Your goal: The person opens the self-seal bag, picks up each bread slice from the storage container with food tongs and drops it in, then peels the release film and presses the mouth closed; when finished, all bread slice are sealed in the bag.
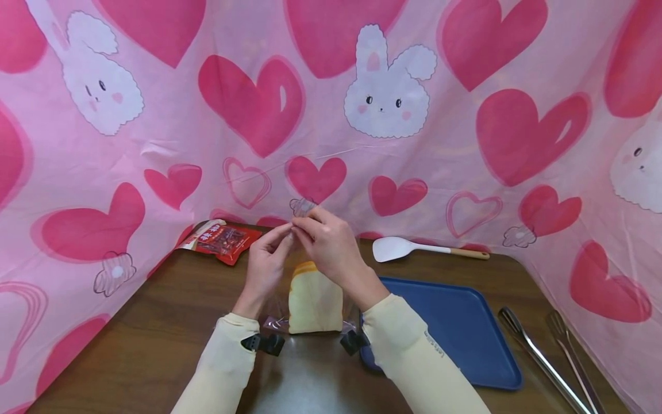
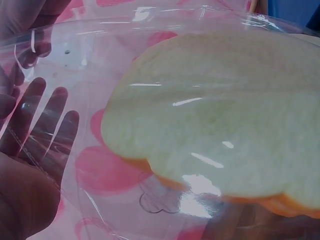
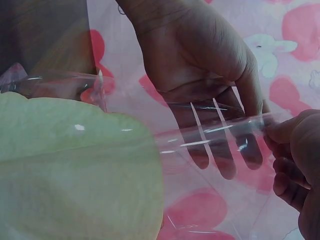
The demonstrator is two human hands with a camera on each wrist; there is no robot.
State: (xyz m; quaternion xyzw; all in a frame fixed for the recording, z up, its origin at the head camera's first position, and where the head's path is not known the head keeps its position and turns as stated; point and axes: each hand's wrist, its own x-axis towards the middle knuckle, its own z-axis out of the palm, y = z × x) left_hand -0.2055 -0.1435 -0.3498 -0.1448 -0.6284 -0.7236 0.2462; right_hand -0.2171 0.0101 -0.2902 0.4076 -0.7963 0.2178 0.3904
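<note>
A slice or block of white bread [image 1: 315, 302] with a golden crust stands on the table inside a clear plastic bag [image 2: 200, 197]. Above it, in the head view, both hands meet at the bag's gathered top. My left hand [image 1: 266, 264] pinches the plastic between thumb and index finger; its other fingers show through the film in the right wrist view. Close against it, my right hand [image 1: 331, 244] also pinches the bag's top, thumb to fingertips, as the right hand [image 3: 305, 155] shows at the right wrist view's edge. The bread lies below both hands, untouched by the fingers.
A blue tray [image 1: 445, 328] lies to the right, partly under the right forearm. Behind it rests a white spatula [image 1: 398, 249] with a wooden handle. Metal tongs [image 1: 538, 351] are at far right. A red snack packet [image 1: 222, 241] lies back left. Pink printed cloth [image 1: 331, 115] encloses the table.
</note>
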